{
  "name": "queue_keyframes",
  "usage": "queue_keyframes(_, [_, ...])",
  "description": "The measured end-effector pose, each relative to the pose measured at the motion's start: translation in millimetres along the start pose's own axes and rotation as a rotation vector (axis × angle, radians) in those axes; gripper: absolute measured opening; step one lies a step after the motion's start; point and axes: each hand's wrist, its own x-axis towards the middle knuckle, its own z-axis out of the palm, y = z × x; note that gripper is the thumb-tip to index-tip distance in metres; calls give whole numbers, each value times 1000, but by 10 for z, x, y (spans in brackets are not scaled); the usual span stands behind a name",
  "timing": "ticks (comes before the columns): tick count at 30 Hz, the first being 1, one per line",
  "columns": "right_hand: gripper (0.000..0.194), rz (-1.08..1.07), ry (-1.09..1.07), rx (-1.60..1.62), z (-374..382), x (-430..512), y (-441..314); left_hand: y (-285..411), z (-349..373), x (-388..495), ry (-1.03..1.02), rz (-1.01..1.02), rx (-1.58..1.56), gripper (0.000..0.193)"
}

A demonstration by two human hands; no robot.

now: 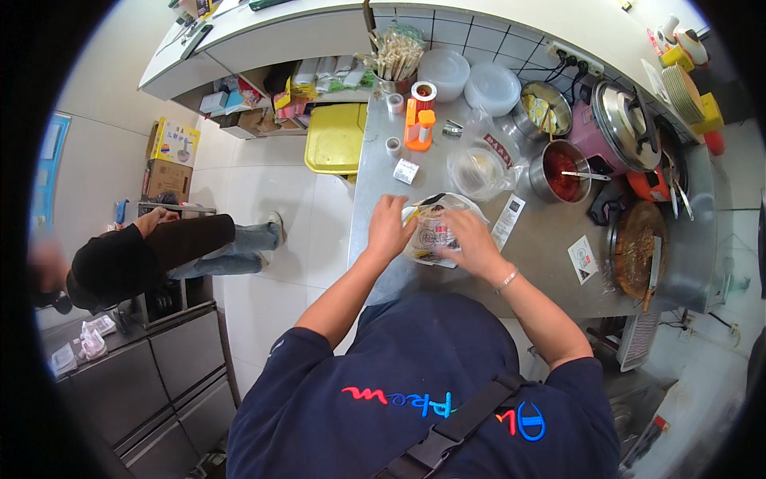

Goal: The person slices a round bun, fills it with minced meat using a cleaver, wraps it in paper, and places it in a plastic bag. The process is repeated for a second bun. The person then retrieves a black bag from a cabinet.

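Note:
On the steel counter (395,281) directly before me lies a printed plastic bag (432,233) with something round and white-rimmed inside or beneath it. My left hand (390,226) touches its left edge with bent fingers. My right hand (470,239) is over its right side, slightly blurred, fingers spread; whether it grips the film cannot be told. Just beyond, a clear plastic bag (480,164) surrounds a round container. A long printed paper slip (508,220) lies right of my right hand. A small printed label (406,172) rests past my left hand.
An orange tape dispenser (419,129), stacked plastic lids (492,88), a pot of red sauce (561,170) with a spoon, and a pink cooker (589,129) stand farther back. At right, a cleaver (655,263) lies on a round chopping block (637,239). Another person (149,257) stands at left.

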Motion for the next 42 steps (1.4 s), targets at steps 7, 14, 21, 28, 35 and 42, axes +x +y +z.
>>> queue_keyframes(7, [19, -20, -179, 72, -68, -201, -74, 214, 222, 496, -454, 197, 14, 23])
queue_keyframes(14, [14, 332, 132, 762, 141, -24, -238, 285, -53, 96, -794, 215, -270, 19])
queue_keyframes(21, [44, 24, 275, 86, -72, -113, -118, 531, -2, -236, -220, 336, -146, 20])
queue_keyframes(28, [54, 42, -12, 314, 242, 22, -76, 787, -186, -292, -207, 369, -209, 13])
queue_keyframes(35, [53, -103, -147, 20, 355, -129, 18, 939, -203, -551, -186, 400, -341, 13])
queue_keyframes(42, [36, -102, -165, 183, -253, -115, 91, 580, -264, -183, -505, 195, -542, 54])
